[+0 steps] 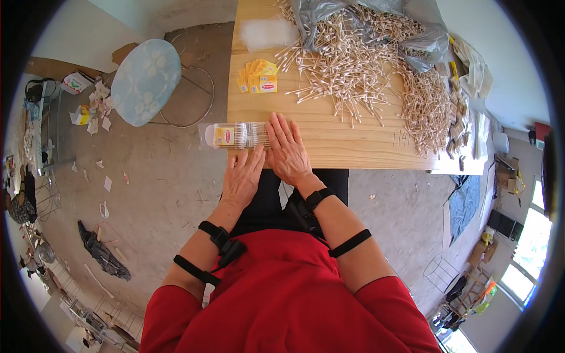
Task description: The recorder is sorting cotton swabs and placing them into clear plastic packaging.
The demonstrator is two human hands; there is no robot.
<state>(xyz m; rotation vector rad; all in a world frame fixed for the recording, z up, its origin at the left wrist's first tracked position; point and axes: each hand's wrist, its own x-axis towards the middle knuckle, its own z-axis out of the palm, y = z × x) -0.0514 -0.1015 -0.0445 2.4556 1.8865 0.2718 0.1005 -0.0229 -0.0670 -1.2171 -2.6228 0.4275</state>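
A clear plastic packet of cotton swabs (247, 135) lies flat at the left front corner of the wooden table, with a yellow and red label card showing inside. Its left end sticks out past the table's edge. My right hand (287, 150) rests flat over the packet's right end, fingers stretched and close together, hiding that end. Along the near side of the packet is my left hand (244, 176), its fingers extended and the tips at the packet's lower edge. Neither hand is wrapped around anything.
Behind the packet lie several yellow label cards (259, 77) and a stack of clear plastic bags (268, 34). A large heap of loose cotton swabs (347, 67) spills from a grey plastic bag (432, 41). A round stool (146, 82) with a light-blue seat stands left of the table (341, 150).
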